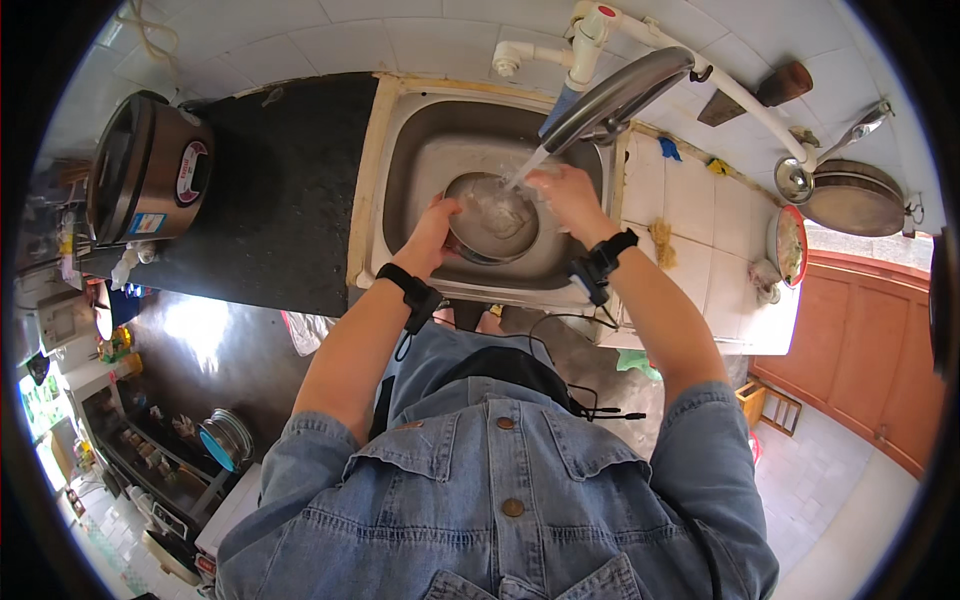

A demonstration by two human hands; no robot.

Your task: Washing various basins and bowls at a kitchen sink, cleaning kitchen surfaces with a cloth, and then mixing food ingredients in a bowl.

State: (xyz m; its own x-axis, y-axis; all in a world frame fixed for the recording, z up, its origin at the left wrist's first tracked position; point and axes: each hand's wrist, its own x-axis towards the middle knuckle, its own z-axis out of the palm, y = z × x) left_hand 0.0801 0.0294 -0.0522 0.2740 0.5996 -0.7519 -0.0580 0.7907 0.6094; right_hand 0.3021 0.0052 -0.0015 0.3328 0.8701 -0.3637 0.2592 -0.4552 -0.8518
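In the sink basin, a round stainless-steel bowl holds water and a pale mass that I cannot make out through the ripples. My left hand grips the bowl's left rim, thumb on the edge and fingers around the outer side. Water runs in a stream from the curved metal faucet into the bowl. Wet and close beside the stream, my right hand is over the bowl's right side. Splashing blurs its fingertips, so whether they pinch anything is unclear.
A rice cooker stands on the black countertop at left. White pipes run along the wall above the faucet. On the tiled counter at right lie a tan scrubber and a red-rimmed basin. A cleaver hangs behind.
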